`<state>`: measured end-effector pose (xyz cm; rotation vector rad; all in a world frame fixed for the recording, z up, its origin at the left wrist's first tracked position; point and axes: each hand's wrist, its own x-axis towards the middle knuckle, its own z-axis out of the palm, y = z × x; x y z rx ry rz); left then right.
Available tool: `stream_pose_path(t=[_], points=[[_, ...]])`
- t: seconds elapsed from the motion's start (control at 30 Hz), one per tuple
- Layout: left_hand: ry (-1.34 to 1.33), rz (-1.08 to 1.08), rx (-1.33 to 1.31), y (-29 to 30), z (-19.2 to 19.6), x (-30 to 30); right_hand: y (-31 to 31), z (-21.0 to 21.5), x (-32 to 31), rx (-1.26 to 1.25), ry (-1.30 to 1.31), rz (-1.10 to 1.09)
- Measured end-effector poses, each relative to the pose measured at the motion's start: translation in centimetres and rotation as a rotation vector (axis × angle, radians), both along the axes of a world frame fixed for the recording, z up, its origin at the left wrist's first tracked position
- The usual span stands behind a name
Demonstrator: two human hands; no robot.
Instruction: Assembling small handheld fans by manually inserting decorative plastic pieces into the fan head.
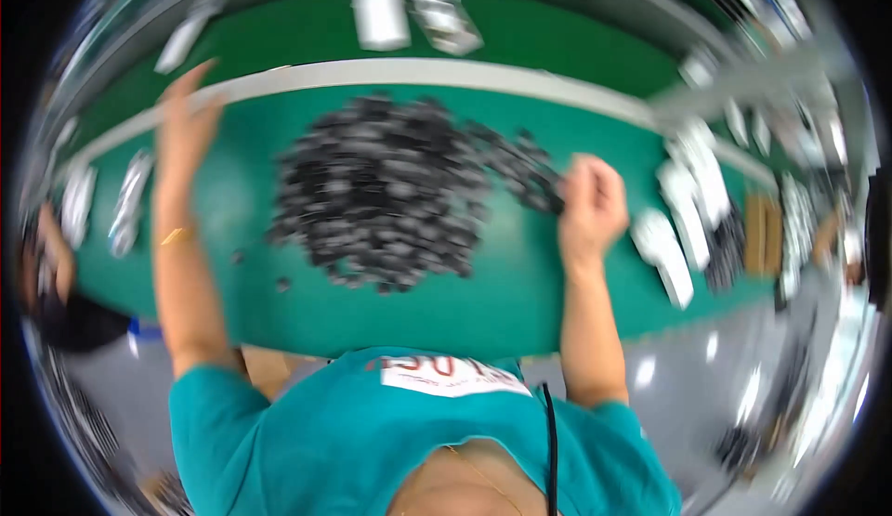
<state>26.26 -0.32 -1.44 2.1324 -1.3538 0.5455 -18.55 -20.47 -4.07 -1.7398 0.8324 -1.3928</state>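
A broad heap of small black pieces [381, 191] lies on the green table mat [372, 316]; motion blur hides their exact kind. From its right side a band of the same pieces [520, 168] runs out to my right hand [593, 202]. That hand is closed, its fingers curled at the end of the band. Dark pieces show against its left edge, but what is inside the fingers is hidden. My left hand [189, 118] is raised left of the heap, near the white strip, with fingers stretched apart and nothing in them.
A white strip [418, 72] crosses the table's far side, with white packages [379, 10] beyond it. White objects [664, 251], black bundled pieces [725, 251] and a brown cardboard piece [764, 235] lie at right. A clear bag [128, 202] lies at left, near another person's arm [58, 254].
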Motion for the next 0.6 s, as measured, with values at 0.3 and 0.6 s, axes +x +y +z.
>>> stream_pose_path(t=[0.3, 0.6], points=[[0.019, 1.038, 0.729, 17.7, -9.7, 17.1, 2.5, 0.3, -6.0, 0.049, 0.057, -0.075], [0.105, 0.905, 0.602, 26.4, -11.3, 20.6, 2.3, -0.1, -8.1, 0.105, 0.175, -0.108]])
